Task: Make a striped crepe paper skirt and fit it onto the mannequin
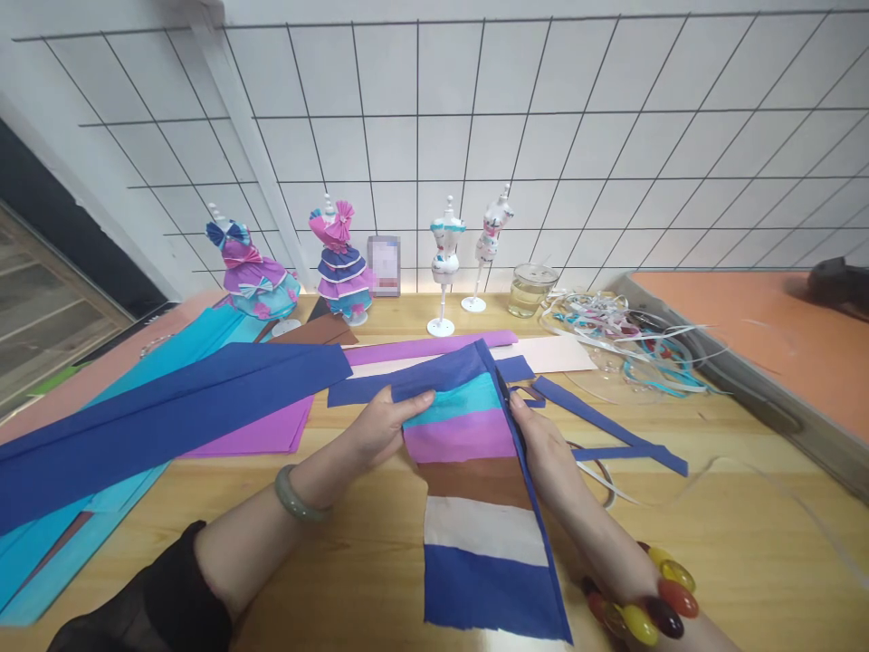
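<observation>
A striped piece of crepe paper, banded in blue, turquoise, purple, brown and cream, is held up over the table. My left hand pinches its left edge at the turquoise band, thumb on top. Along the opposite edge runs a narrow blue border, where my right hand is closed with its thumb against the paper. Some dark thing shows by the right fingertips, mostly hidden. Blue paper strips lie beyond the right hand, and a cream sheet lies behind the striped piece.
Long blue crepe paper covers turquoise and purple sheets at left. Two dressed mini mannequins and two slimmer mannequin stands line the back. A glass jar of pale liquid and tangled ribbons are at back right.
</observation>
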Demonstrator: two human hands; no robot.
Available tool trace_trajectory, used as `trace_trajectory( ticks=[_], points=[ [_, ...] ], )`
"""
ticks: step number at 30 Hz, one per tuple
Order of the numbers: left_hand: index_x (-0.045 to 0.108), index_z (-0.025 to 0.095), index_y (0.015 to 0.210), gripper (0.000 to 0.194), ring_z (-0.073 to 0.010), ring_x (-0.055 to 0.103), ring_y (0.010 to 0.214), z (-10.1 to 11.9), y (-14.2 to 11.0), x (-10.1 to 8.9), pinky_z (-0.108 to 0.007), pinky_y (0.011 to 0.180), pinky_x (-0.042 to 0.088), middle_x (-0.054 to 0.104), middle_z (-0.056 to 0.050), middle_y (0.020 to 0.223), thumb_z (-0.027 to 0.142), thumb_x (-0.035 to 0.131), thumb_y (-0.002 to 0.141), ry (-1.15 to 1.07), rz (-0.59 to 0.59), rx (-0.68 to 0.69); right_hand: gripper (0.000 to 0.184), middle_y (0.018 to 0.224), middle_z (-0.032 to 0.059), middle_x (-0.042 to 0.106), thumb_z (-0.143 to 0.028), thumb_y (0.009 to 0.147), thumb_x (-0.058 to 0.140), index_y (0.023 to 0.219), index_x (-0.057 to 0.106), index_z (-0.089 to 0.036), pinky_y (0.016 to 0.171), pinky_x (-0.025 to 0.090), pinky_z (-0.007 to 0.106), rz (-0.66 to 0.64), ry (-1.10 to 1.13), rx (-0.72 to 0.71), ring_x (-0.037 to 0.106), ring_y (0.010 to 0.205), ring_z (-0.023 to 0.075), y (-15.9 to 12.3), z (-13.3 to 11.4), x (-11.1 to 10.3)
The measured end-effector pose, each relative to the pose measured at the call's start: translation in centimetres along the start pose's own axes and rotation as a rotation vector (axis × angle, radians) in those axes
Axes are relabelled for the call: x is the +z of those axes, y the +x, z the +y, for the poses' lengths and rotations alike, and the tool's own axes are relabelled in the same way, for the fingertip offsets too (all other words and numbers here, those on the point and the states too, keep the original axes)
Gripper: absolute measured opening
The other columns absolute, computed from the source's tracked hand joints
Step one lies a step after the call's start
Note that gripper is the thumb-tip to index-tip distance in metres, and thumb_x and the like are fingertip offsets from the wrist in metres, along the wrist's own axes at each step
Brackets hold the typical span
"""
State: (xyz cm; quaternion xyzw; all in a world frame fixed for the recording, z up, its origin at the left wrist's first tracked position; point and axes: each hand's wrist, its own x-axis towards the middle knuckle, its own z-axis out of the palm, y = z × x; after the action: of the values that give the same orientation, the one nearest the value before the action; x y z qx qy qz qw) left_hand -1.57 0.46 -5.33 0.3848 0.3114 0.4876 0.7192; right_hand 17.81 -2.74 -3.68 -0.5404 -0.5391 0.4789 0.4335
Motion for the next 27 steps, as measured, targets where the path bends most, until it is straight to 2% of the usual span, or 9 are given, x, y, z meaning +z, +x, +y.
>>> trace_trajectory(
  ticks=[4,10,13,17,27],
  points=[
    [0.064,0.017,0.103,0.035,-0.0255,0.058,0.107,-0.34,0.04,-0.30,-0.043,0.098,0.041,0.066,-0.009,0.110,0.022,0.073,0.070,0.016,0.051,-0.022,0.051,0.095,0.0080,0.072,-0.057,0.086,0.037,0.090,0.072,-0.019,0.086,0.045,0.036,-0.009,0.021,-0.024,0.060,0.099,0.0273,0.08,0.16,-0.02],
    [0.066,0.017,0.099,0.035,-0.0260,0.058,0.106,-0.62,0.18,-0.61,-0.041,0.096,0.042,0.067,-0.008,0.107,0.021,0.075,0.065,0.029,0.111,-0.038,0.049,0.091,0.0085,0.072,-0.055,0.087,0.037,0.085,0.069,-0.018,0.080,0.046,0.034,0.004,0.025,-0.012,0.062,0.088,0.0248,0.18,0.48,-0.02],
    [0.065,0.015,0.102,0.035,-0.0248,0.059,0.105,-0.54,0.18,-0.55,-0.043,0.097,0.041,0.065,-0.009,0.110,0.024,0.073,0.069,0.057,0.095,-0.034,0.047,0.088,0.0078,0.071,-0.053,0.087,0.037,0.078,0.067,-0.018,0.077,0.046,0.033,0.011,0.011,-0.018,0.062,0.080,0.0234,0.27,0.71,-0.04],
    [0.063,0.015,0.103,0.034,-0.0244,0.058,0.105,-0.44,0.10,-0.39,-0.043,0.097,0.041,0.065,-0.010,0.111,0.025,0.071,0.071,0.072,0.086,-0.022,0.043,0.085,0.0069,0.071,-0.051,0.087,0.039,0.074,0.065,-0.019,0.077,0.045,0.032,0.029,0.001,-0.021,0.061,0.081,0.0229,0.31,0.75,-0.02],
    [0.064,0.018,0.102,0.033,-0.0250,0.058,0.104,-0.44,0.19,-0.38,-0.043,0.097,0.040,0.066,-0.007,0.108,0.024,0.072,0.071,0.056,0.037,0.024,0.045,0.084,0.0066,0.072,-0.050,0.088,0.039,0.086,0.069,-0.018,0.079,0.045,0.032,0.045,0.009,-0.019,0.062,0.082,0.0233,0.11,0.23,0.20]
  ],
)
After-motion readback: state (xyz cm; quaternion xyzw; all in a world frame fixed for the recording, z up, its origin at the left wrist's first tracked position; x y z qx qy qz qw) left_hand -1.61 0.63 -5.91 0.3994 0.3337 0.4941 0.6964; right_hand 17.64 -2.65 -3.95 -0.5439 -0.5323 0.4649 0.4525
